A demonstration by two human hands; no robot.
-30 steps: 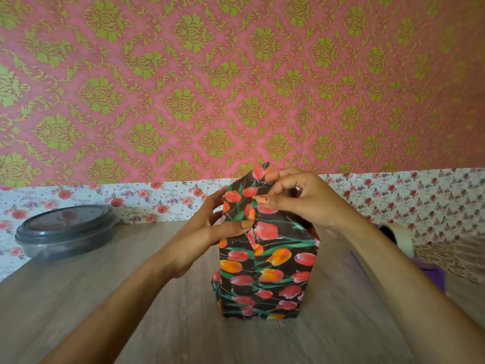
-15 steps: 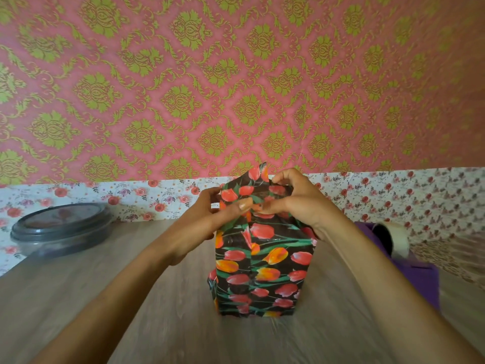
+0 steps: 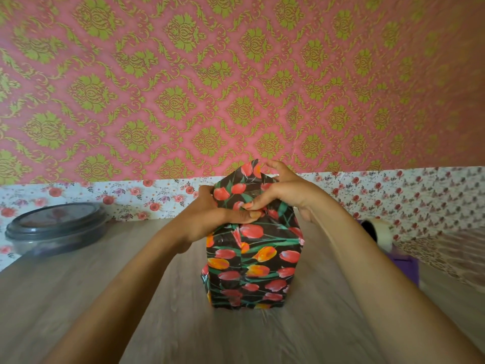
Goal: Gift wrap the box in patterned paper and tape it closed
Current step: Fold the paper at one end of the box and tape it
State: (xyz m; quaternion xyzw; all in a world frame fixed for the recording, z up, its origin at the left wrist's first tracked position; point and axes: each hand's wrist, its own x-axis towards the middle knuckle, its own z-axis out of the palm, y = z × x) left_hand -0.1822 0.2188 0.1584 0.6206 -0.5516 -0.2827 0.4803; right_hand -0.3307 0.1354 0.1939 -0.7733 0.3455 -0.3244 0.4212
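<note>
The box (image 3: 252,269) stands upright in the middle of the wooden table, covered in black paper with red and orange tulips. Its top end is a loose flap of the same paper (image 3: 240,187) that sticks up in a point. My left hand (image 3: 210,219) grips the upper left side of the box, thumb laid across the front fold. My right hand (image 3: 283,191) pinches the paper flap at the top, thumb meeting my left thumb at the front. A roll of clear tape (image 3: 378,231) sits on a purple dispenser (image 3: 404,266) to the right, behind my right forearm.
A dark round lidded container (image 3: 56,228) stands at the far left of the table (image 3: 78,298). A floral paper strip and pink-and-green patterned wall close off the back. More floral paper lies at the right edge.
My right hand has pushed the top flap lower and moved down toward the box front. My left thumb has slid across the front fold. The view has shifted slightly.
</note>
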